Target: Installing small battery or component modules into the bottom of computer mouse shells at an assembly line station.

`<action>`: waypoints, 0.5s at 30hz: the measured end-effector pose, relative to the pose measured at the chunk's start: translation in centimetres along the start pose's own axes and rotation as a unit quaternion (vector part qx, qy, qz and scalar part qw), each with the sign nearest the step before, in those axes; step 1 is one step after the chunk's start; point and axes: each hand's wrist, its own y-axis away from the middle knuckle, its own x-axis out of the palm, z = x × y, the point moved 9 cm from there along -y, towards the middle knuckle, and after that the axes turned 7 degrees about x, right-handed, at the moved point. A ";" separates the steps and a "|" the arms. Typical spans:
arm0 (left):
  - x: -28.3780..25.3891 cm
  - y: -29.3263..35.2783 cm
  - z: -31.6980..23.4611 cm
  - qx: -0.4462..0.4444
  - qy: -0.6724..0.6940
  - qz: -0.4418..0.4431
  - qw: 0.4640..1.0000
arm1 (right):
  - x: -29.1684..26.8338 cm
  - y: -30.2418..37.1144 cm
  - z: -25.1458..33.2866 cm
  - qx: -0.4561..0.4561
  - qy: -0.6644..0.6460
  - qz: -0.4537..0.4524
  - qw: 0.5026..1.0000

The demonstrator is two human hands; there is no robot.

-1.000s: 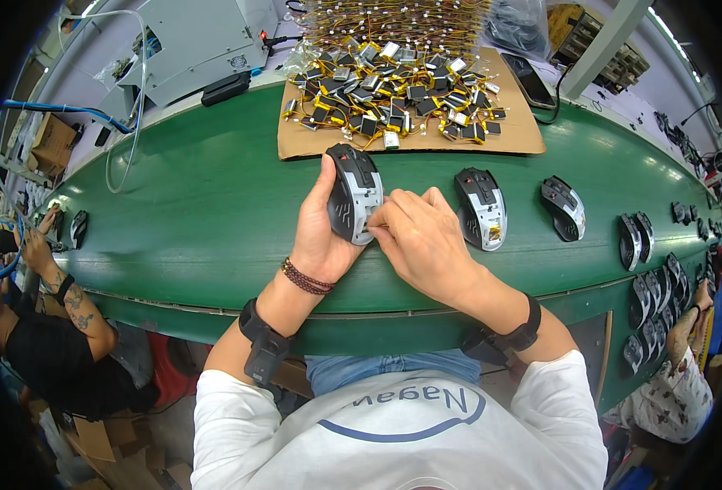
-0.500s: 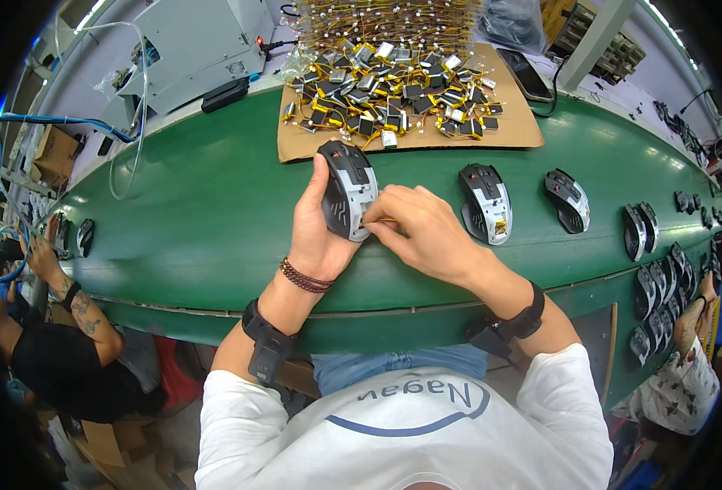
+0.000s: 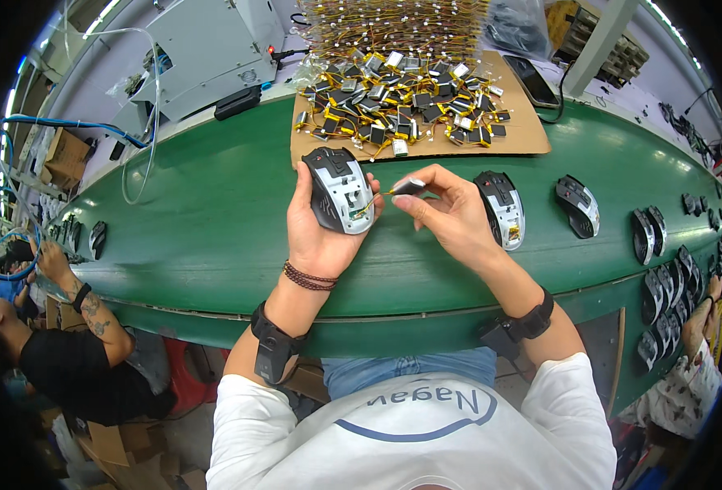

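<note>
In my left hand (image 3: 316,233) lies a black and grey computer mouse (image 3: 338,186), its fingers wrapped round the sides and its opened top facing up. A green circuit board shows in the opening at the mouse's near end. My right hand (image 3: 451,211), just to the right, pinches a small flat battery (image 3: 411,188) with a dark face and silvery edge. Thin wires run from the battery to the opening in the mouse. Close beyond my right hand another opened mouse (image 3: 501,208) stands on the green work surface (image 3: 214,204), with a yellowish piece in its opening.
A cardboard sheet (image 3: 532,145) bears a heap of batteries (image 3: 402,102) at the back. One mouse (image 3: 578,206) stands farther right, with several more beyond. A phone (image 3: 531,82) lies behind the cardboard. Co-workers sit at far left (image 3: 83,359) and far right (image 3: 688,359).
My right hand has drawn back from the mouse and now holds the battery up beside it, wires stretched between. The mouse in my left hand has tilted, showing more of its opening.
</note>
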 end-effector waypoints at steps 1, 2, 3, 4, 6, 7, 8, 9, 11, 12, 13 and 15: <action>0.0 0.1 0.3 -0.010 0.019 0.006 1.000 | 0.3 -0.1 -0.3 0.000 -0.001 -0.001 1.000; -0.2 0.1 0.4 -0.011 0.018 0.006 1.000 | 0.9 -0.3 -0.5 0.007 -0.079 0.018 0.997; 0.0 0.0 0.8 -0.016 0.016 0.019 1.000 | 1.3 -0.4 -0.5 0.014 -0.155 0.037 0.987; 0.2 0.0 1.1 -0.022 0.015 0.031 0.999 | 2.0 -0.4 -0.5 0.040 -0.175 0.072 0.981; 0.3 0.0 1.5 -0.021 -0.006 0.015 1.000 | 2.0 -0.4 -0.8 0.031 -0.172 0.070 0.982; 0.0 0.1 1.6 -0.019 -0.027 -0.004 0.999 | 2.1 -0.5 -1.1 0.024 -0.170 0.069 0.983; 0.3 0.1 1.7 -0.026 -0.036 0.036 0.998 | 1.6 -0.4 -1.5 0.020 -0.149 0.037 0.988; 0.3 0.2 1.6 -0.025 -0.036 0.037 0.998 | 1.9 -0.4 -1.6 0.019 -0.149 0.037 0.988; 0.4 0.3 1.6 -0.032 -0.005 0.043 0.999 | 1.6 0.2 -0.9 -0.030 -0.061 -0.021 0.997; 0.4 0.3 1.5 -0.031 -0.006 0.043 0.999 | 1.7 0.6 -0.2 -0.023 -0.015 -0.036 0.999; -0.4 0.2 1.4 -0.017 0.005 -0.001 1.000 | 1.5 0.6 -0.3 -0.024 -0.015 -0.035 0.999; -1.5 0.1 1.0 -0.002 0.015 -0.044 0.999 | 2.3 1.8 2.2 -0.206 0.244 -0.037 0.947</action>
